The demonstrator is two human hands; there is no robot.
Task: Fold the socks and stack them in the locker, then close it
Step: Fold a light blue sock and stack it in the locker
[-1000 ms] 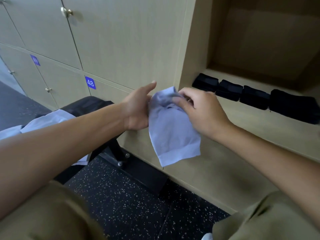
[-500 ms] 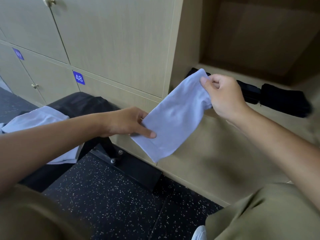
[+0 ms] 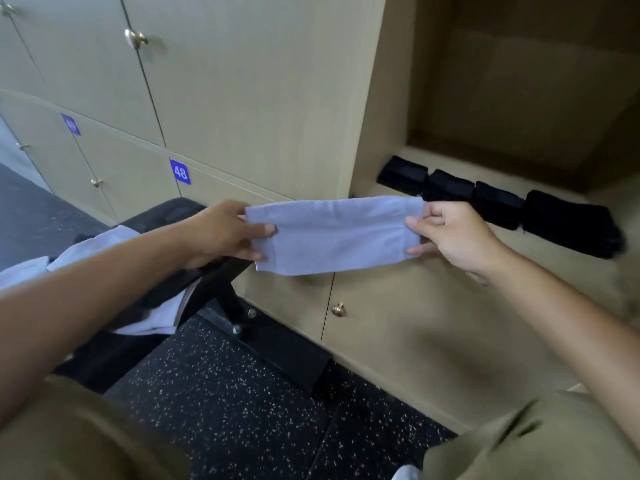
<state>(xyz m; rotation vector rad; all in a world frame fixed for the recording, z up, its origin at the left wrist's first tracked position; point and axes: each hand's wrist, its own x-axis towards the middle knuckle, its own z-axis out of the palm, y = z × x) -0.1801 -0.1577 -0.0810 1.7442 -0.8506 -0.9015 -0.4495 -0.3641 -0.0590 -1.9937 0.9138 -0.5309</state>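
Flat pale-blue fabric sock (image 3: 334,235) stretched taut, long axis horizontal, left to right. Left hand (image 3: 221,233) pinches left end; right hand (image 3: 450,233) pinches right end. Open beige wooden locker (image 3: 519,98) with row of folded black socks (image 3: 498,202) just behind right hand, so right hand nearer.

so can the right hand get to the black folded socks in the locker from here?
Probably yes: the locker stands open and the black socks lie just behind the right hand, but it's pinching the light sock.

A blue tag (image 3: 180,172) on a locker door reads "48" — a second blue tag (image 3: 71,124), further left, is too blurred to read.
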